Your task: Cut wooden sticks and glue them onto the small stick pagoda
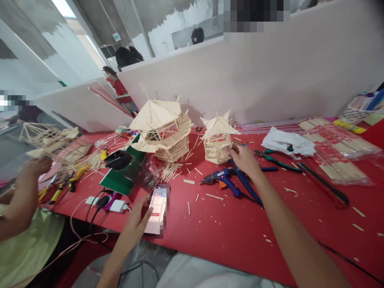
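My left hand is closed on the left edge of a phone, its thumb over the lit screen; the phone's right side is blurred out. My right hand has its fingers bent against the right side of a small pavilion model built of thin wooden sticks. That model stands upright on the red table. Just below my right wrist lie a blue glue gun and a tool with long blue handles. A larger stick pavilion with a tiered roof stands to the left.
A dark bottle leans by a green board and a power strip. Green-handled pliers, white cloth and packed sticks lie right. At left, a co-worker's hand touches another stick model.
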Tool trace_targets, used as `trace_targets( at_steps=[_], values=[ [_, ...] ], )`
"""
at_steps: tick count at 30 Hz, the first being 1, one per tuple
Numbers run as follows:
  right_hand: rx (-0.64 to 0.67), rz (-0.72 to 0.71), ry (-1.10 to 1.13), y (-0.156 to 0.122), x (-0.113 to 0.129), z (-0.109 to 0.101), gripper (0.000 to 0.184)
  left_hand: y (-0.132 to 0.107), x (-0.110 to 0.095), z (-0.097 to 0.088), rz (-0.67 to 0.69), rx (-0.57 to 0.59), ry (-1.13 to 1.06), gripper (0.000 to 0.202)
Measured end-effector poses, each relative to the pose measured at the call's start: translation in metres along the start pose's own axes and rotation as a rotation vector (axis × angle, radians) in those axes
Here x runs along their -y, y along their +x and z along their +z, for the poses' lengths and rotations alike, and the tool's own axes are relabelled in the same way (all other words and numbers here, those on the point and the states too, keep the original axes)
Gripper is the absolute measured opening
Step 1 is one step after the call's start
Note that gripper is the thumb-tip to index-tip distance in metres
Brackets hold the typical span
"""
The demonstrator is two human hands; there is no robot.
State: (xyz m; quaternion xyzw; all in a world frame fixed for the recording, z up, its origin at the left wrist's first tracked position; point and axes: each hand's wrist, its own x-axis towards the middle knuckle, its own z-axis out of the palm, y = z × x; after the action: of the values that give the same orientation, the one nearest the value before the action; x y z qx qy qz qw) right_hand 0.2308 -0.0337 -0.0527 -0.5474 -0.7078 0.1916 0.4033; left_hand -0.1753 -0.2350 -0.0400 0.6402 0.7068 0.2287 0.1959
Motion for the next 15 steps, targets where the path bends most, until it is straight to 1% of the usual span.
trace_targets(
  at_steps=[2,5,9,12,15],
  values=[
    [0.002,0.001,-0.003,0.001,0.0,0.0,0.011,0.004,0.0,0.001,-0.004,-0.023,0.019,0.054],
    [0.001,0.007,-0.008,0.001,0.001,0.001,0.011,0.007,0.001,-0.001,0.008,-0.024,0.052,0.055],
    [0.013,0.019,-0.017,0.002,0.003,0.001,0.013,0.008,-0.006,-0.005,0.014,-0.015,0.116,0.051],
    [0.029,0.036,-0.02,0.003,0.005,0.001,0.012,0.007,-0.018,0.004,0.03,-0.032,0.292,0.057],
    [0.04,0.056,-0.018,0.003,0.008,0.0,0.012,0.007,-0.036,0.022,0.035,-0.096,0.574,0.067]
  ],
)
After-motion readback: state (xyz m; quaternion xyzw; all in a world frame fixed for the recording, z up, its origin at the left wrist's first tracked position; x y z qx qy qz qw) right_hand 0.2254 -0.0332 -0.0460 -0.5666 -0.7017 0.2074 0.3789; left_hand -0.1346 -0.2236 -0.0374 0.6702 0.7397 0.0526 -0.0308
